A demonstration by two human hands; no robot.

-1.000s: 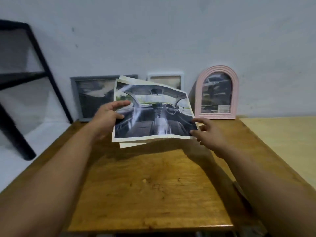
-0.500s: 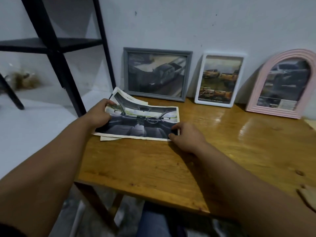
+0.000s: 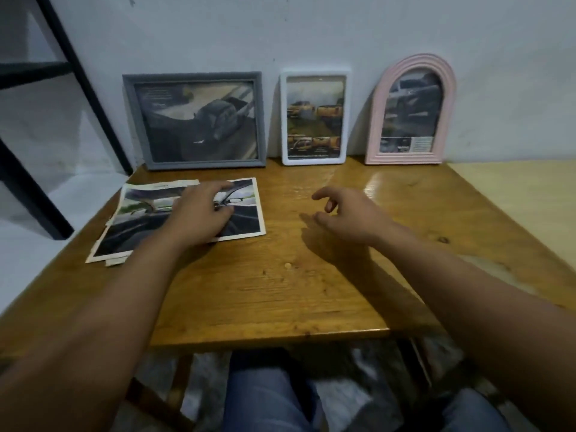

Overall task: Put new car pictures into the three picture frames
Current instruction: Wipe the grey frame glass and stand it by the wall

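Three frames lean on the wall at the back of the wooden table [image 3: 280, 294]: a grey landscape frame [image 3: 194, 120], a white upright frame [image 3: 314, 116] and a pink arched frame [image 3: 411, 110], each with a car picture inside. A small stack of loose car pictures [image 3: 134, 226] lies flat on the table's left part, a car-interior print on top. My left hand [image 3: 202, 213] rests on the stack with fingers loosely spread. My right hand [image 3: 346, 213] hovers over the bare table middle, fingers relaxed, holding nothing.
A black metal shelf frame [image 3: 81, 79] stands left of the table against the wall. A pale wooden surface [image 3: 517, 194] adjoins the table on the right. My knees in blue jeans [image 3: 265, 397] show below the table's front edge.
The stack of pictures went from held in the air to lying flat on the table. My right hand has let go of it and moved right; my left hand stays on top.
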